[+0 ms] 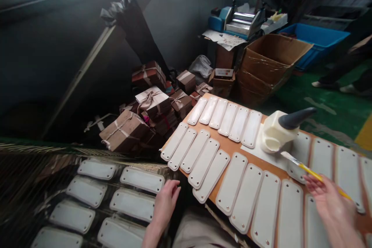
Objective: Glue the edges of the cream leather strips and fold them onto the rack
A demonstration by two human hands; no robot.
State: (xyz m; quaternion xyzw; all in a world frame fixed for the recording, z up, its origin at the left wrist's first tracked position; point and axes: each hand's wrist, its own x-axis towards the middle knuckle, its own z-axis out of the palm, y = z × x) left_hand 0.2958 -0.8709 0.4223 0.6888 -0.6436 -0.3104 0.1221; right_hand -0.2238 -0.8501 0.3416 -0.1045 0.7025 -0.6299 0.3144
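Observation:
A paintbrush with a yellow handle and pale bristles rests in the grip of my right hand. Its bristles are close to the opening of a cream plastic bottle with a dark spout, lying on its side on white paper. Under and around the right hand are pale rounded strips with metal studs at their ends, laid in rows on an orange-brown board. My left hand, its fingers curled and no object visible in them, is beside a similar pale strip on the rack.
A wire rack with several strips stands left. Tied cardboard bundles lie behind the board. Farther back are a roller machine, a large cardboard box, a blue tub and another person's legs.

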